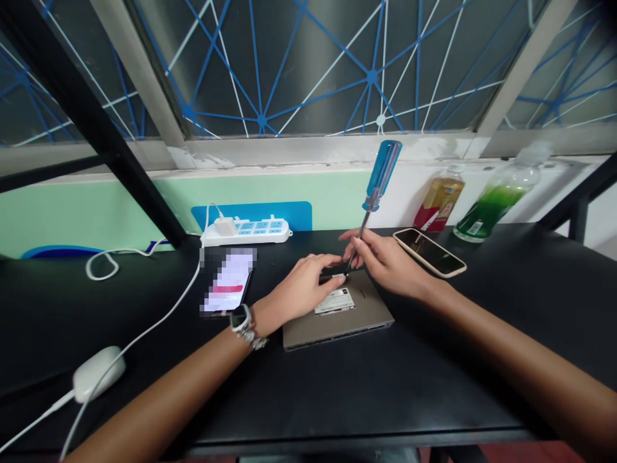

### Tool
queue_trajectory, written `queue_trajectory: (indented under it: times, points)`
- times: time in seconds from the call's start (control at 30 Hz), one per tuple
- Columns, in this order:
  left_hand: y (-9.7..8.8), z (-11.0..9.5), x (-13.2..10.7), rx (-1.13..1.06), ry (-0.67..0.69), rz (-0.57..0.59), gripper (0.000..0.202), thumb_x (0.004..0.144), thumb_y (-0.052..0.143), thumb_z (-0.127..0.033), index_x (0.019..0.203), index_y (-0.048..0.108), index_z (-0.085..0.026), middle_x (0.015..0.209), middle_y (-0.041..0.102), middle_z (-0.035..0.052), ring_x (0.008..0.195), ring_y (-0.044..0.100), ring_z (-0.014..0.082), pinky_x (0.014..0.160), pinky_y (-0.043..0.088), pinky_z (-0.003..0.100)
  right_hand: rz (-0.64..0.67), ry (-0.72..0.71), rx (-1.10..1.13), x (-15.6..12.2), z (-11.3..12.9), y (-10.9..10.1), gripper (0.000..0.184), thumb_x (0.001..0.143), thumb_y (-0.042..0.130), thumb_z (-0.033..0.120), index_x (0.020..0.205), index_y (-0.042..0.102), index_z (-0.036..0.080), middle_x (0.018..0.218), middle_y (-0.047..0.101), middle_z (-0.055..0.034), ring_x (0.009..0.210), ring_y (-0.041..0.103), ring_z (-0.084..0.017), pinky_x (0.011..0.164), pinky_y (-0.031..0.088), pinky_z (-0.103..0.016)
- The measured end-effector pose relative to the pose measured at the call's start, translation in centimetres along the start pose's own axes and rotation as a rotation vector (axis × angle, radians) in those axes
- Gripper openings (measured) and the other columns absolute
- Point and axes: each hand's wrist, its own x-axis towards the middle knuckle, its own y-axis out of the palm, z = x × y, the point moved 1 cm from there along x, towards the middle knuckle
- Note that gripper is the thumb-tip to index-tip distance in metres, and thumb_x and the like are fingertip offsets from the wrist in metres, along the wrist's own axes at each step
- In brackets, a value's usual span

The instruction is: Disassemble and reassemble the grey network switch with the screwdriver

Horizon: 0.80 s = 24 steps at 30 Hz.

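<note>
A flat, grey-brown metal device (347, 318) with white labels lies on the black table; it resembles a disc drive, but its exact kind is unclear. My left hand (306, 283) is on its far left part, thumb on the top face and fingers curved toward the far edge, gripping it. In my right hand (378, 257) is a screwdriver (383, 173) with a clear blue handle, pinched by its metal shaft. The handle points up and leans slightly right. The screwdriver's tip is down at the device's far edge, close to my left thumb; the exact contact spot is partly hidden.
A phone (430, 252) lies right of my right hand, with a red-and-yellow bottle (439, 199) and a green bottle (494, 202) behind it. Left are a lit phone (229, 280), a white power strip (248, 231), a white mouse-shaped object (99, 373) and loose white cable (164, 318).
</note>
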Motion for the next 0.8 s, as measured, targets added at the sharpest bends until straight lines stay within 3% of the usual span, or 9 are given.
queue_trajectory:
  times: [0.07, 0.13, 0.3, 0.4, 0.57, 0.7, 0.8]
  points:
    - [0.7, 0.4, 1.5, -0.168, 0.036, 0.074, 0.023, 0.089, 0.063, -0.026, 0.111, 0.069, -0.020, 0.109, 0.073, 0.0074, 0.099, 0.068, 0.0229, 0.087, 0.052, 0.039, -0.006, -0.038, -0.064, 0.1, 0.0, 0.0, 0.032, 0.103, 0.036, 0.034, 0.121, 0.059, 0.019, 0.096, 0.067, -0.0091, 0.087, 0.066, -0.022, 0.084, 0.052, -0.043]
    - [1.5, 1.0, 2.7, -0.306, 0.028, 0.070, 0.012, 0.088, 0.062, -0.024, 0.089, 0.071, -0.016, 0.090, 0.075, 0.0068, 0.085, 0.069, 0.0203, 0.077, 0.053, 0.034, -0.031, -0.067, -0.108, 0.1, 0.0, 0.2, 0.030, 0.101, 0.041, 0.034, 0.118, 0.063, 0.020, 0.102, 0.064, -0.0108, 0.096, 0.064, -0.024, 0.089, 0.050, -0.044]
    - [2.2, 1.6, 3.4, -0.272, -0.036, -0.115, 0.020, 0.078, 0.073, -0.027, 0.066, 0.063, -0.014, 0.067, 0.066, 0.0016, 0.065, 0.059, 0.0145, 0.062, 0.045, 0.028, -0.161, 0.023, 0.041, -0.1, 0.1, 0.9, 0.022, 0.093, 0.058, 0.036, 0.103, 0.065, 0.018, 0.085, 0.069, -0.0059, 0.075, 0.066, -0.019, 0.064, 0.053, -0.032]
    - [1.8, 1.5, 3.2, -0.244, -0.031, -0.111, 0.016, 0.076, 0.073, -0.024, 0.069, 0.062, -0.014, 0.071, 0.066, 0.0017, 0.068, 0.059, 0.0141, 0.062, 0.044, 0.026, -0.184, 0.020, 0.036, -0.2, 0.7, 0.9, 0.015, 0.093, 0.058, 0.029, 0.094, 0.066, 0.017, 0.081, 0.071, -0.0044, 0.073, 0.067, -0.018, 0.064, 0.053, -0.030]
    - [1.3, 1.7, 2.9, -0.353, 0.013, 0.025, 0.017, 0.086, 0.063, -0.028, 0.075, 0.065, -0.014, 0.077, 0.068, 0.0033, 0.072, 0.061, 0.0143, 0.068, 0.046, 0.028, -0.117, 0.026, 0.030, -0.3, 1.4, 1.0, 0.024, 0.095, 0.053, 0.026, 0.113, 0.067, 0.018, 0.097, 0.074, -0.0063, 0.081, 0.069, -0.019, 0.070, 0.055, -0.033]
    - [1.4, 1.6, 3.0, -0.274, -0.040, -0.083, 0.024, 0.081, 0.070, -0.032, 0.068, 0.061, -0.014, 0.067, 0.064, 0.0021, 0.065, 0.057, 0.0140, 0.063, 0.044, 0.028, -0.221, 0.044, 0.078, -0.3, 1.0, 1.3, 0.022, 0.092, 0.060, 0.031, 0.107, 0.068, 0.017, 0.091, 0.072, -0.0062, 0.075, 0.068, -0.018, 0.064, 0.055, -0.031]
    - [1.4, 1.2, 2.9, -0.186, -0.002, -0.093, 0.017, 0.081, 0.071, -0.031, 0.078, 0.067, -0.015, 0.080, 0.069, 0.0047, 0.075, 0.061, 0.0166, 0.069, 0.046, 0.030, -0.266, 0.072, 0.160, -0.3, 0.8, 1.3, 0.020, 0.091, 0.062, 0.033, 0.100, 0.067, 0.016, 0.079, 0.071, -0.0041, 0.070, 0.068, -0.017, 0.063, 0.055, -0.030]
